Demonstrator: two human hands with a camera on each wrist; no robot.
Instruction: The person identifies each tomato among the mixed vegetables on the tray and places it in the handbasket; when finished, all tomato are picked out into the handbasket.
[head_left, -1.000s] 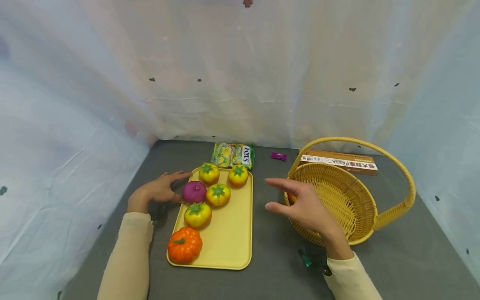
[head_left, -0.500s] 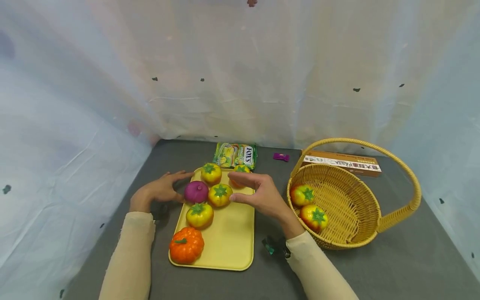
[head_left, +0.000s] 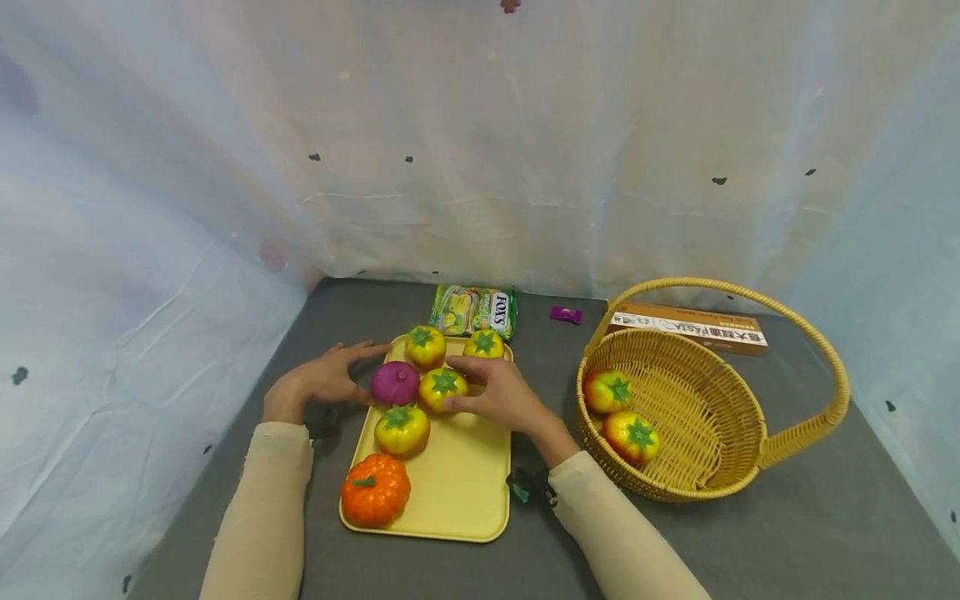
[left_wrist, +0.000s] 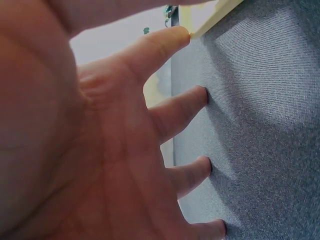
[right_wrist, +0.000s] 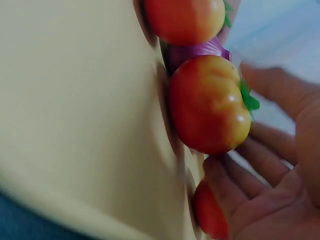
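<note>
A yellow tray (head_left: 465, 492) holds several yellow-red tomatoes with green tops, a purple onion (head_left: 393, 382) and an orange pumpkin (head_left: 378, 493). My right hand (head_left: 504, 395) reaches over the tray to the middle tomato (right_wrist: 207, 107). Its thumb and fingers are spread around that tomato, with a gap still showing at the thumb in the right wrist view. At the tray's left side, my left hand (head_left: 321, 378) lies with fingers spread. In the left wrist view, one of its fingertips (left_wrist: 181, 36) touches the tray's edge, while the others rest on the dark tabletop.
A wicker basket (head_left: 690, 417) with a tall handle stands on the right, two tomatoes (head_left: 631, 437) inside. Behind it lies a pasta box (head_left: 686, 325). A green FOX'S packet (head_left: 474, 310) and a purple-wrapped sweet (head_left: 566, 315) lie behind the tray. A green wrapper (head_left: 517, 487) is near my right wrist.
My right hand has moved left from beside the basket to the middle tomato on the tray, uncovering the basket's two tomatoes. My left hand has stayed at the tray's edge.
</note>
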